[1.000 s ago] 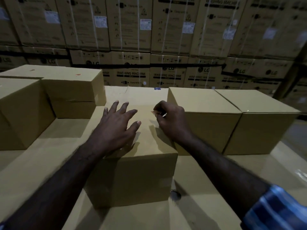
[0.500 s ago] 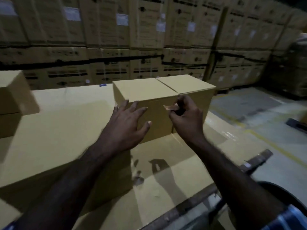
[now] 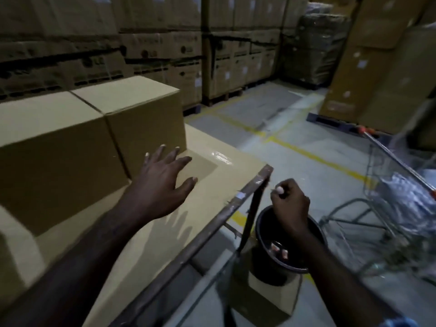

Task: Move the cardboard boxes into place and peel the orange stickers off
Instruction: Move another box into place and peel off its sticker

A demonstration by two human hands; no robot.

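Note:
Two plain cardboard boxes stand side by side on the cardboard-covered table [image 3: 212, 182]: the left box [image 3: 54, 147] and the right box [image 3: 141, 119]. My left hand [image 3: 162, 182] hovers open, fingers spread, just in front of the right box's near corner. My right hand [image 3: 290, 206] is closed in a pinch above a black bucket [image 3: 266, 267] that stands on the floor beside the table. It pinches the peeled orange sticker, of which almost nothing shows. Several crumpled orange stickers [image 3: 279, 250] lie inside the bucket.
The table's rusty metal edge [image 3: 212, 223] runs diagonally between my hands. A wire shopping cart [image 3: 401, 197] holding plastic wrap stands to the right of the bucket. Stacked washing-machine cartons [image 3: 165, 55] line the back wall. More tall boxes [image 3: 382, 74] sit on a pallet at the far right.
My view has swung right. My right hand carried the peeled sticker off the box top, past the table edge, to above the bucket. My left hand lifted off the box and stays open.

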